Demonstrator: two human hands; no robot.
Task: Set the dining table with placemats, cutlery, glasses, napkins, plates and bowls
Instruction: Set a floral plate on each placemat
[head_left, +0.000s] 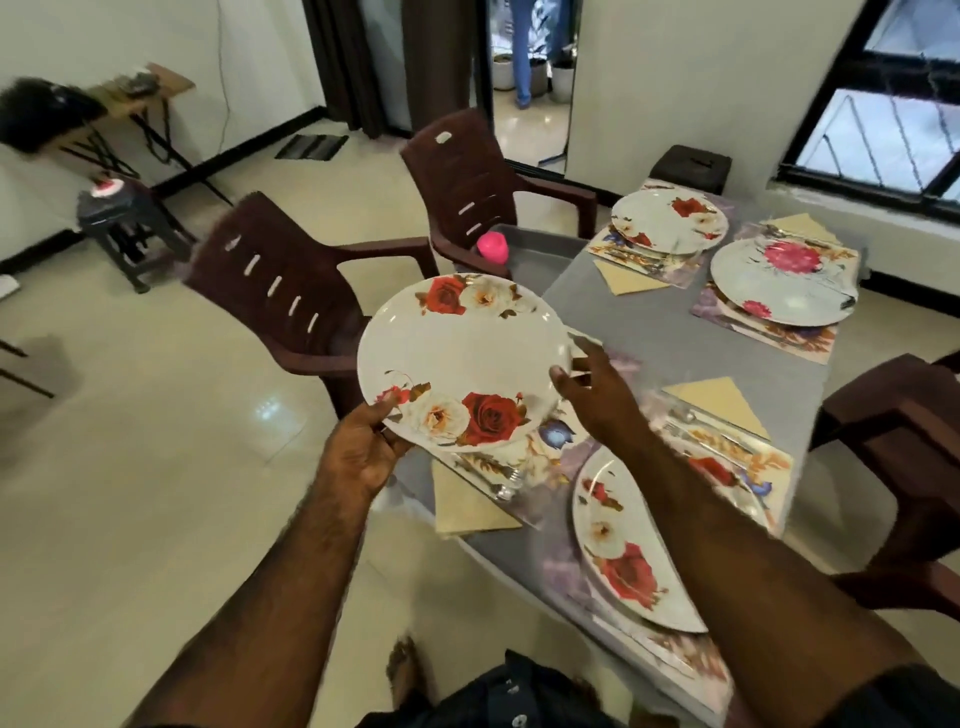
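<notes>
A white plate with red and cream roses hangs in the air over the near left corner of the grey table. My left hand grips its near rim, thumb on top. My right hand holds the right rim with curled fingers. Under the plate lies a floral placemat with cutlery and a folded cream napkin. Three other floral plates sit on placemats: one near right, one far left, one far right.
Two brown plastic chairs stand along the table's left side, another chair on the right. A pink cup sits at the table's far left edge. A small stool and a folding table stand by the left wall.
</notes>
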